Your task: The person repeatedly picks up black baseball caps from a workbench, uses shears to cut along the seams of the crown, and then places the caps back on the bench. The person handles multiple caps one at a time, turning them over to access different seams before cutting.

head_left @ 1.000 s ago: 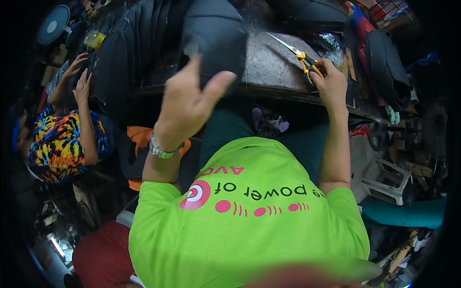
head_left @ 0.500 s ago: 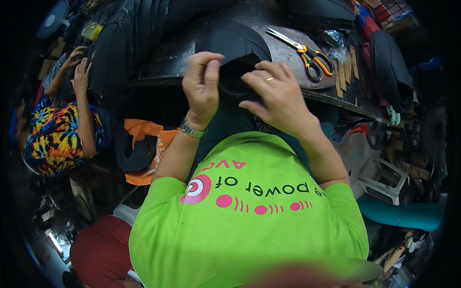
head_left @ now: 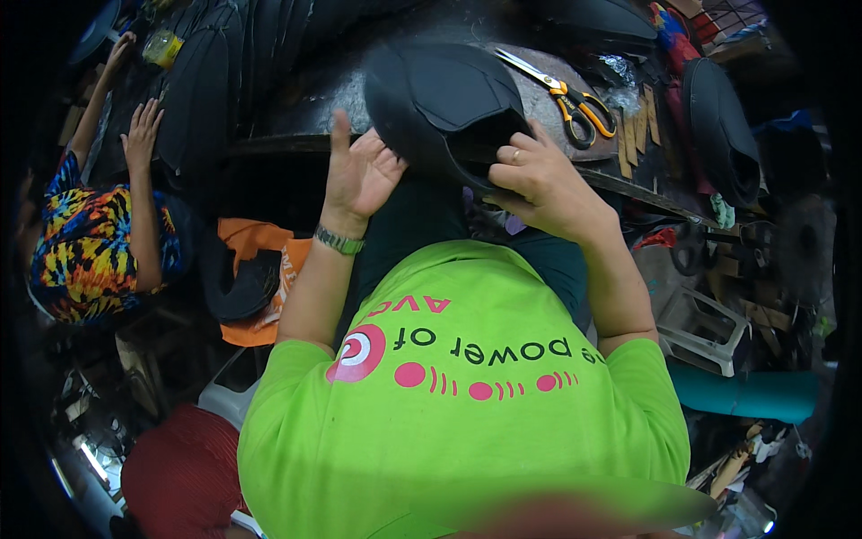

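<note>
A black, rounded, hollow shell-like piece (head_left: 444,85) with layered panels rests at the near edge of the table, its opening facing me. My right hand (head_left: 549,187), with a ring on one finger, grips the right rim of that opening, fingers curled at the edge. On the other side my left hand (head_left: 361,175) is open, palm turned up and thumb raised. Its fingertips come close to the piece's left lower edge; whether they touch it I cannot tell. Scissors (head_left: 575,103) with orange and black handles lie to the right of the piece, blades slightly apart.
Similar black pieces stack at the far left (head_left: 202,99), and another stands at the right (head_left: 718,126). Wooden strips (head_left: 637,130) lie beside the scissors. Another person's hand (head_left: 142,135) is at the left. A plastic stool (head_left: 705,328) and a teal roll (head_left: 745,395) are on the floor.
My left hand has moved down and left, and its fingers have opened. My right hand has moved right and down onto the rim. The black piece has turned slightly.
</note>
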